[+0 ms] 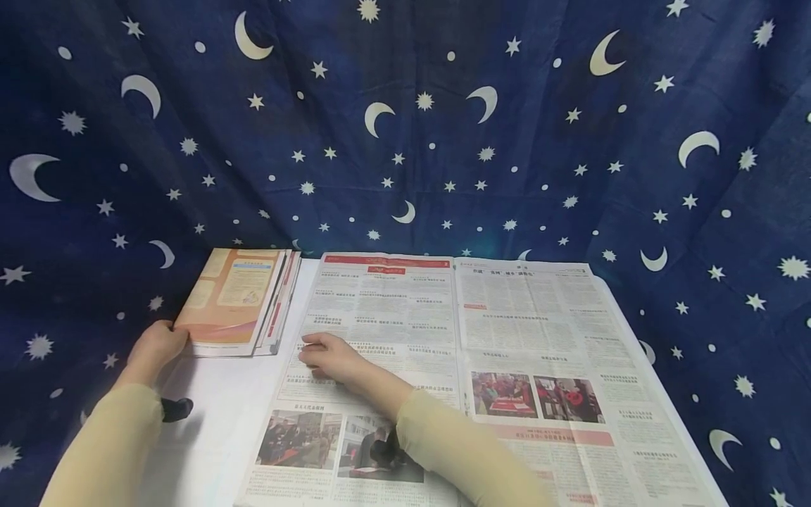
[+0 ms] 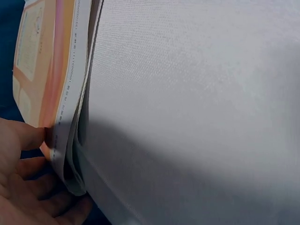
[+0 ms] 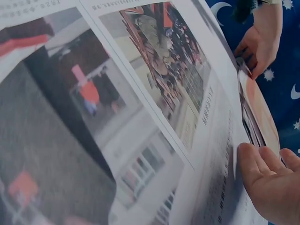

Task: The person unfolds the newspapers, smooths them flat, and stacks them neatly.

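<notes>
Orange and cream are covering the top of the stack of glossy printed papers (image 1: 231, 299) that is lying at the left on the white tabletop (image 1: 212, 429), up against the navy cloth patterned with pale moons and stars (image 1: 437, 148). You are gripping it at its near left corner with your left hand (image 1: 154, 348): the thumb is pressing on the printed face, while the other fingers are curling round beyond the edge, seemingly beneath it. From that hold, the bulk of the stack is extending ahead and to the right of your fingers, its long axis seeming to run away from you and leaning slightly right, with layered page edges showing along its right side. Your right hand (image 1: 338, 359) is grasping nothing; its fingers are loosely bent and pointing left, over the left page of the wide grey-and-white newspaper spread (image 1: 526, 338), and you cannot tell whether they are touching the paper. A strip of white is separating stack and newspaper, so the right fingertips are sitting near the stack's right side yet apart from it. Your left hand is plainly the nearer one, and the next move is probably turning on that single corner hold, with the stack's weight lying off to one side.
</notes>
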The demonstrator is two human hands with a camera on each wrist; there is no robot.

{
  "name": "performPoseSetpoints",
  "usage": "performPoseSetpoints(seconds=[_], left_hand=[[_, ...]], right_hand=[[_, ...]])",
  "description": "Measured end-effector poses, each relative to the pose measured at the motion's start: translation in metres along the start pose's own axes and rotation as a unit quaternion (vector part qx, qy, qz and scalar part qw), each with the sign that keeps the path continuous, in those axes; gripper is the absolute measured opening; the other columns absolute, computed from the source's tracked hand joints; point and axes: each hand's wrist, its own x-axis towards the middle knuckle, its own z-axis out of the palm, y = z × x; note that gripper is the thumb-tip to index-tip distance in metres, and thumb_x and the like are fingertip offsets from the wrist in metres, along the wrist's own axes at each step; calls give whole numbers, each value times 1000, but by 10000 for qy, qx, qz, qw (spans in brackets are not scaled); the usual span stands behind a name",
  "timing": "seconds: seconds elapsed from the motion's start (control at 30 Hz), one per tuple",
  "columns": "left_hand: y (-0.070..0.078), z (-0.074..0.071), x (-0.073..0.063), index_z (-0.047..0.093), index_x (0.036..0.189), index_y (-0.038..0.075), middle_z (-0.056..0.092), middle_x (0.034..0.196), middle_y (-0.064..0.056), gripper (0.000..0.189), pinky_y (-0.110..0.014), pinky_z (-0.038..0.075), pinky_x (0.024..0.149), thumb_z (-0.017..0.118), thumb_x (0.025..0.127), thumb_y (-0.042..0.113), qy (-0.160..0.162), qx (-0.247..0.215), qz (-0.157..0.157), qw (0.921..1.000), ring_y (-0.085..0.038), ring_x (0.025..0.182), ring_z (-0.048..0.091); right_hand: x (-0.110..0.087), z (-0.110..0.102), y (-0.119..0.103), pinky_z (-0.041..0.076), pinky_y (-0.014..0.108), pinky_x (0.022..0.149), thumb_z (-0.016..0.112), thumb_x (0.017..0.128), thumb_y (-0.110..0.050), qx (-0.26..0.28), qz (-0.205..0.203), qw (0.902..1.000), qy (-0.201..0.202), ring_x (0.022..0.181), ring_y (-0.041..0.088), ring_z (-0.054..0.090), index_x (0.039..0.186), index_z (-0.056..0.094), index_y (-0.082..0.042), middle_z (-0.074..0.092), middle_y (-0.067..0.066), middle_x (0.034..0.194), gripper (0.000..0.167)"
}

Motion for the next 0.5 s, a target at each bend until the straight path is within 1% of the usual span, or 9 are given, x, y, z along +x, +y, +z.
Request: performPoseSetpoints(seconds=[0.07,0.17,0.27,0.33,0.43,0.5], left_hand=[[0,2,2,29,140,-22,33,141,-46,64,-65,35,107,38,99,26,72,-52,-80,9999,-58,123,42],[0,1,1,34,137,-22,39,134,-45,61,-64,40,103,40,97,24,285,-80,-140,9995,-56,114,47],[1,-1,-1,40,129,-23,45,124,-46,57,-64,43,95,44,95,22,493,-68,13,9988,-55,105,50],[2,-3,-3,43,125,-23,48,118,-46,54,-63,45,89,47,95,22,593,-62,205,9980,-54,99,51],[6,-6,-4,47,121,-23,51,114,-45,52,-61,46,84,50,96,22,633,-218,454,9967,-52,95,53],[8,-7,-4,48,121,-23,53,112,-42,51,-55,49,79,51,96,22,559,-443,468,9964,-48,92,54]], right_hand=[[2,4,1,57,39,92,66,99,-25,9,33,10000,24,113,20,66,143,55,-5,67,4,124,50],[3,6,3,57,38,91,67,98,-24,25,34,10000,34,114,23,66,141,56,-4,68,5,121,49],[5,6,6,57,37,91,67,99,-25,30,7,10000,11,115,25,66,141,57,-4,68,5,121,48],[6,6,7,58,36,91,66,99,-25,49,-5,10000,-11,115,25,66,141,56,-3,68,6,121,49],[7,4,9,58,36,90,66,99,-25,84,-51,9999,-34,113,25,67,141,56,-1,68,7,120,49],[8,3,10,58,36,89,65,99,-24,83,-97,9999,-44,112,25,67,140,56,0,68,8,119,48]])
